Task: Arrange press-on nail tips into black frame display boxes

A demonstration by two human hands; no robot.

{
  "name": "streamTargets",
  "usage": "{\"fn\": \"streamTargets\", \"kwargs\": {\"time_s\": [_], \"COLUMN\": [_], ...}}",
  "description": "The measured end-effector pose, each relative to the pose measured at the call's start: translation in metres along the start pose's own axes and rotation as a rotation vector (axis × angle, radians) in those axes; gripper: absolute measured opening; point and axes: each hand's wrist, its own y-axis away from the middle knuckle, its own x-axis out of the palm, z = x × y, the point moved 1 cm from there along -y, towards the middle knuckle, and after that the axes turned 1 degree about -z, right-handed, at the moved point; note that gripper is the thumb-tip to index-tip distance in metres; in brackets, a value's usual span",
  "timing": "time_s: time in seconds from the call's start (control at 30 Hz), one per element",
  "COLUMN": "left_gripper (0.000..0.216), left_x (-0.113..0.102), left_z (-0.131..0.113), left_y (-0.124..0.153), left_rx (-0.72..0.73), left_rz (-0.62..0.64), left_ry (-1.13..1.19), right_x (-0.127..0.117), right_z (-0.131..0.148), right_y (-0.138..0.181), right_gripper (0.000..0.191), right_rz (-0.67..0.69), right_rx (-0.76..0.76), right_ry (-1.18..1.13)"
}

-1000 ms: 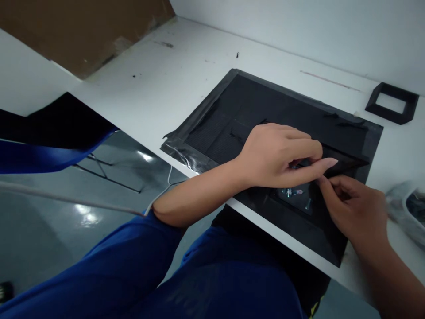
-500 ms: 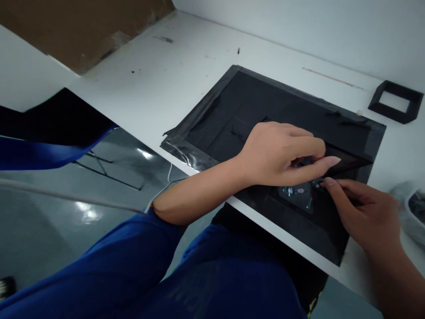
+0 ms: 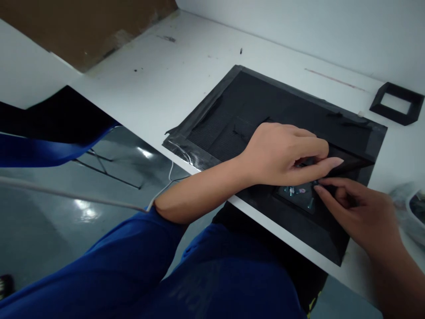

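Note:
A black mat (image 3: 252, 102) lies on the white table. On it, beneath my left hand (image 3: 292, 153), is a dark glossy flat piece (image 3: 295, 201) with several small shiny bits on it. My left hand is bent over this piece with curled fingers, its thumb pointing right. Whatever those fingers grip is hidden. A dark thin panel (image 3: 355, 157) sticks out to the right from behind the left hand. My right hand (image 3: 358, 212) pinches with thumb and forefinger at the glossy piece's upper right corner; something small and dark at the fingertips is too small to name.
A black square frame (image 3: 396, 103) sits at the back right of the white table (image 3: 195, 57). By my right wrist stands a clear plastic-lined container (image 3: 407, 204). A grey cable (image 3: 73, 192) crosses at the left, near a blue chair (image 3: 40, 150). A brown board (image 3: 83, 31) is at the back left.
My right hand's fingertips have moved a little left, closer to the left thumb and over the glossy piece's corner. My left hand keeps its pose.

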Motion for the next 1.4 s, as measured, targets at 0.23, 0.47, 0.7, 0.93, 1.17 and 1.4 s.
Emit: {"fn": "streamTargets", "kwargs": {"time_s": [0.23,0.47,0.7,0.93,1.17,1.4], "left_gripper": [0.051,0.056,0.055,0.054,0.054,0.051], "left_x": [0.001,0.002,0.002,0.001,0.001,0.001], "left_z": [0.001,0.000,-0.001,-0.001,-0.001,-0.001], "left_y": [0.000,0.000,0.000,0.001,0.001,0.001], "left_rx": [-0.016,0.001,0.007,-0.011,-0.014,-0.010], "left_rz": [0.029,0.012,0.014,0.049,0.083,0.074], "left_ry": [-0.015,-0.047,-0.041,-0.035,-0.040,-0.027], "right_x": [0.003,0.010,0.011,0.013,0.014,0.008], "right_z": [-0.003,0.006,0.010,0.011,0.013,-0.001], "right_y": [-0.001,-0.001,-0.002,-0.003,-0.011,-0.007], "right_gripper": [0.030,0.034,0.033,0.039,0.043,0.040], "right_rz": [-0.025,-0.060,-0.078,-0.073,-0.055,-0.158], "right_rx": [-0.024,0.002,0.032,0.059,0.217,0.265], "right_ry": [0.123,0.293,0.293,0.284,0.229,-0.152]}}
